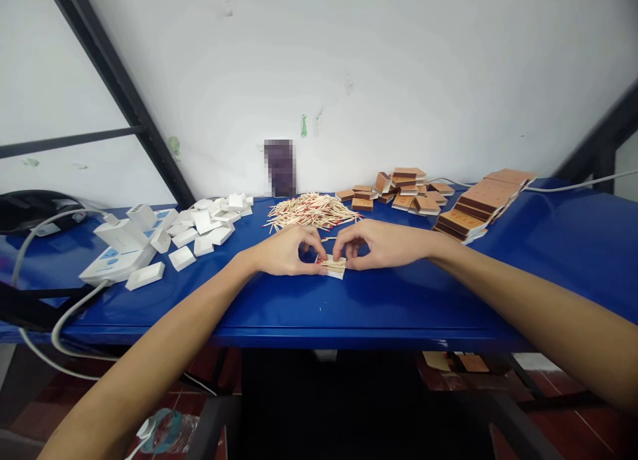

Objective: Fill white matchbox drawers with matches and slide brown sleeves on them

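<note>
A small white matchbox tray (pixel 337 273) filled with matches rests on the blue table in front of me. My left hand (pixel 293 248) is curled at its left end, with thumb and index finger on the tray and the matches. From the other side my right hand (pixel 375 246) closes on the right end, its fingertips at the tray's edge and on the matches. Just behind my hands spreads a loose pile of red-tipped matches (pixel 312 211). A few stray matches lie between the pile and the tray, partly hidden by my fingers.
White empty trays (pixel 204 226) are heaped at the left, beside a white charger block (pixel 122 235) with cables. Brown matchbox sleeves (pixel 411 193) lie at the back right, near stacked matchboxes (pixel 486 204). The table's front edge (pixel 339 337) is close to me.
</note>
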`<state>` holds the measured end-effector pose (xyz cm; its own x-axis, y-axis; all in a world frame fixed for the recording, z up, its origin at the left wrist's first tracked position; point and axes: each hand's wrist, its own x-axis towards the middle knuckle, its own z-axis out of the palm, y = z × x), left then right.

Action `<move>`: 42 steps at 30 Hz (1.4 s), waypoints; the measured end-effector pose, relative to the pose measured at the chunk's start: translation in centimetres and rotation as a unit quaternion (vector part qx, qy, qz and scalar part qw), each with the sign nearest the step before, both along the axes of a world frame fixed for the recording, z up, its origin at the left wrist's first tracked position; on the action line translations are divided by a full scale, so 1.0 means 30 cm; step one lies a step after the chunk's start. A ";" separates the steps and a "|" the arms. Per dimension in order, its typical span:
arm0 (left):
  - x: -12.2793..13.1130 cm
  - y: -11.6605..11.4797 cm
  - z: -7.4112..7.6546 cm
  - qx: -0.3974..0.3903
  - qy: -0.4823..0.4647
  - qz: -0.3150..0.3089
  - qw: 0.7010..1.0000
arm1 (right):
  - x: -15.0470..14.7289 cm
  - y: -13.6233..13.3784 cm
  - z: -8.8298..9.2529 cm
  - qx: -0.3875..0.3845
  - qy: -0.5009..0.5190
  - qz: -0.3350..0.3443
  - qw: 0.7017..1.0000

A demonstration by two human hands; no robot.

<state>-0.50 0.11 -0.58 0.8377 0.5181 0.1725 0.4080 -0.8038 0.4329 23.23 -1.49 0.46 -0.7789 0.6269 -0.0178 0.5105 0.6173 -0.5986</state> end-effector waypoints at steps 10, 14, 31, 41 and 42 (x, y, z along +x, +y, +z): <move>0.001 0.002 -0.003 -0.013 0.019 -0.016 1.000 | -0.015 0.002 -0.019 0.048 0.004 0.001 0.999; 0.003 0.001 -0.001 -0.011 0.025 -0.011 1.000 | -0.022 -0.006 -0.027 0.120 -0.011 0.006 0.993; 0.007 0.002 -0.008 0.016 0.020 0.000 1.000 | -0.035 -0.019 -0.046 0.191 -0.025 0.020 0.981; 0.014 -0.019 -0.005 -0.021 0.011 -0.007 1.000 | -0.010 0.079 -0.096 0.275 0.014 -0.132 0.952; 0.016 -0.020 -0.005 -0.021 0.011 -0.010 1.000 | -0.011 0.087 -0.107 0.274 0.006 -0.127 0.953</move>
<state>-0.03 -0.49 -0.74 0.8514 0.5076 0.1324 0.4014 -0.7929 0.4584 22.90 1.13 -2.75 -0.5993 0.7077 0.3741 0.6800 0.6967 -0.2285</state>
